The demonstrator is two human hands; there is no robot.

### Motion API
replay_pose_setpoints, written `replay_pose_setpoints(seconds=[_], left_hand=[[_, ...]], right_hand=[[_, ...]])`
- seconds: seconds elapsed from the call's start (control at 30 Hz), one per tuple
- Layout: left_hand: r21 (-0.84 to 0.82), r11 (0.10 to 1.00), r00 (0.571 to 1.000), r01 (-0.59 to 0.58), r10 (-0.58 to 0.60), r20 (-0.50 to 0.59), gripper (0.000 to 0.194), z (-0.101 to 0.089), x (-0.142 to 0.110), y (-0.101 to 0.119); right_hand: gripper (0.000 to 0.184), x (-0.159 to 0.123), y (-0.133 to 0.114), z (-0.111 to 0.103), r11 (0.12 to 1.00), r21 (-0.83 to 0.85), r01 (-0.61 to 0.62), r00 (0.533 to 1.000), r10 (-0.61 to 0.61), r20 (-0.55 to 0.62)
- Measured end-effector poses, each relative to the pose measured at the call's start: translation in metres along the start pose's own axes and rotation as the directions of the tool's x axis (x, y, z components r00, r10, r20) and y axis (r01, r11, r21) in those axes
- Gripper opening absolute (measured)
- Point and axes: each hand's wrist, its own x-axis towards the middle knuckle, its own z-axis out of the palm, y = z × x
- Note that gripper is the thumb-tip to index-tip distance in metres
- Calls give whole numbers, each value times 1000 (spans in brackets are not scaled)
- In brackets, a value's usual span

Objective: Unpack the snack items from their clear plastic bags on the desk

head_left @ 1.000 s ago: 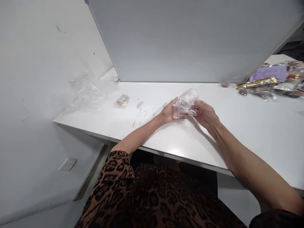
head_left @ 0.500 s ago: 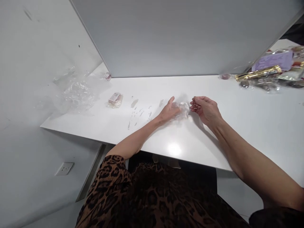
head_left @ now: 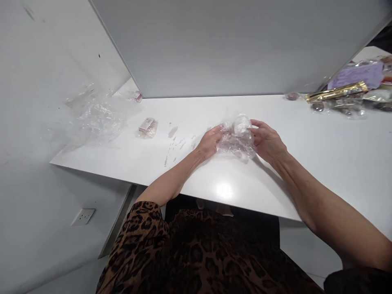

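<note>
Between my hands, just over the white table (head_left: pixel 196 175), is a crumpled clear plastic bag (head_left: pixel 235 145). A white bundle (head_left: pixel 241 124) shows at its upper right; I cannot make out what it is. My left hand (head_left: pixel 211 141) grips the left side of the bag, fingertips partly covered by the plastic. On the other side my right hand (head_left: pixel 268 141) is closed on the bag's right edge, thumb beside the white bundle and the other fingers partly behind the plastic.
A small clear packet with a pinkish label (head_left: pixel 147 127) lies left of my hands. Farther left is a heap of clear plastic wrap (head_left: pixel 98 120) against the wall. Wrapped items, a gold packet (head_left: pixel 337 93) and a purple packet (head_left: pixel 355 76) are piled at right. A grey panel (head_left: pixel 232 49) stands behind.
My right hand, formerly just apart from the plastic, has taken hold of its right side. The bag is spread wider between my hands and the white bundle now shows.
</note>
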Motion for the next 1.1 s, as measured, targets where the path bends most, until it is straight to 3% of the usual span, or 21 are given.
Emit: replay_pose_setpoints(seconds=[0.07, 0.27, 0.47, 0.53, 0.6, 0.7, 0.87, 1.0, 1.1], left_hand=[[-110, 991, 997, 82, -80, 18, 11, 1, 0, 5], [-273, 949, 985, 160, -171, -17, 33, -1, 1, 9], [-217, 969, 991, 120, -131, -38, 39, -2, 2, 9], [-183, 977, 994, 111, -111, 9, 44, 0, -1, 10], [-176, 979, 992, 102, -88, 87, 45, 2, -4, 11], [-202, 977, 995, 63, -44, 95, 32, 3, -6, 12], [-247, 969, 994, 24, -51, -101, 34, 6, -6, 10], [-246, 969, 986, 2, -43, -158, 36, 13, -15, -1], [-164, 985, 984, -55, 26, -178, 38, 16, -27, -12]], right_hand=[[33, 2, 0, -1, 1000, 25, 2, 1000, -3, 29], [40, 6, 7, -4, 999, 47, 4, 1000, -3, -27], [78, -1, 11, -4, 990, -105, 97, 992, -87, 92], [97, -6, 13, -1, 978, -151, 144, 982, -122, 147], [104, -10, 14, 2, 974, -155, 168, 975, -141, 169], [88, -10, 12, 5, 987, -92, 134, 984, -122, 128], [52, -7, 3, 9, 996, 53, 65, 994, -70, 82], [46, -15, 5, 12, 995, 94, 20, 998, -25, 58], [51, -24, 9, 11, 996, 92, -12, 999, 8, 50]])
